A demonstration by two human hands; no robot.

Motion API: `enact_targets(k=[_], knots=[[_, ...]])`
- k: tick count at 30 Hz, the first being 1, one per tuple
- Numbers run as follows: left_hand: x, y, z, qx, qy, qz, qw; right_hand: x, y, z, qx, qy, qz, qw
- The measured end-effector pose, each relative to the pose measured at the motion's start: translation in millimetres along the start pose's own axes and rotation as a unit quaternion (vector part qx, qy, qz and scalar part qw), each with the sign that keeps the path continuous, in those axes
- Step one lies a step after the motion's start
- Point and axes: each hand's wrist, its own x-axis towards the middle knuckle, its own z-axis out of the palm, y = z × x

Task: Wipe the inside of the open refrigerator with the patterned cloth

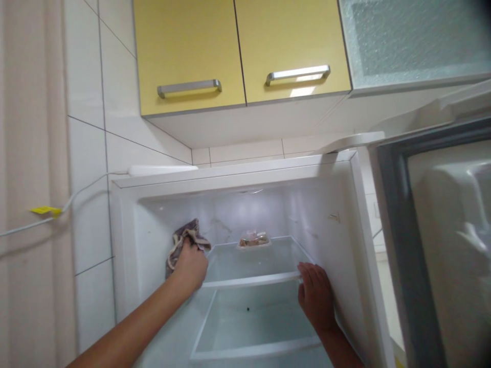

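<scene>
An open white fridge (238,176) stands in front of me. My left hand (190,266) is closed on a grey-brown cloth (187,235) and presses it against the fridge's left inner wall, just above the upper glass shelf (249,260). My right hand (316,296) lies flat, fingers stretched out, against the right inner wall at the front corner of that shelf. A small white tray of food (253,240) sits at the back of the upper shelf. A lower glass shelf (257,327) is below.
The fridge door (441,240) hangs open at the right. Yellow wall cupboards (241,51) with metal handles are above, beside a frosted glass door (414,36). A white cable (76,197) with a yellow tag runs along the tiled wall at the left.
</scene>
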Motion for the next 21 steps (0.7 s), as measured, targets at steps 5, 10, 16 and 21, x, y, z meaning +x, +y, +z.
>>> enact_targets(k=[5,10,16,21], knots=[[-74.9,-12.7,-33.8,0.009,0.016,-0.016,1.0,2.2,-2.2,-2.5,0.004,0.001,0.003,1.0],[-86.5,-29.4,-56.2,0.025,0.054,-0.055,0.997,4.9,-3.2,-5.2,0.008,0.005,0.0,1.0],[-28.3,-44.6,-68.4,0.025,0.112,-0.061,0.992,7.0,-3.9,-8.2,0.002,0.007,-0.006,1.0],[42.5,-55.9,-47.4,-0.046,0.123,-0.067,0.989,5.1,-3.2,-5.3,-0.001,0.012,-0.004,1.0]])
